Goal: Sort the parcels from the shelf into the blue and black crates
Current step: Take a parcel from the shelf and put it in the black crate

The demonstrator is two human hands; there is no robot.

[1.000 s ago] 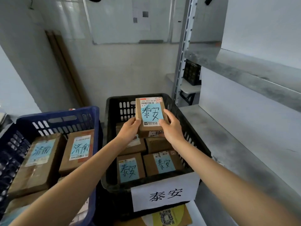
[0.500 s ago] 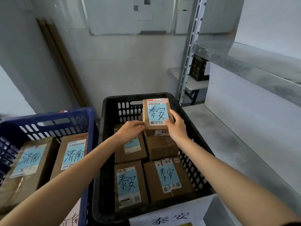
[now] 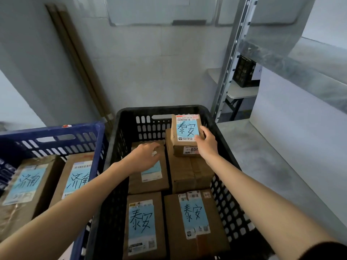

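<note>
A small brown parcel [image 3: 185,134] with a blue label rests on top of another box at the back right of the black crate [image 3: 120,139]. My right hand [image 3: 205,145] holds its right edge, thumb on the label. My left hand [image 3: 145,156] is off the parcel and hovers over a box at the back left of the crate, fingers loosely bent, holding nothing. Two labelled parcels [image 3: 195,222] lie at the crate's front. The blue crate [image 3: 56,134] to the left holds brown parcels [image 3: 28,186] with blue labels.
A grey metal shelf [image 3: 281,166] runs along the right, its upright post [image 3: 231,59] just behind the black crate. A small table with a dark basket [image 3: 244,74] stands beyond the post. Wooden strips [image 3: 78,62] lean on the back wall.
The small parcel has gone down onto the box at the crate's back right. My left hand has let go of it and drawn back to the left; my right hand stays on it.
</note>
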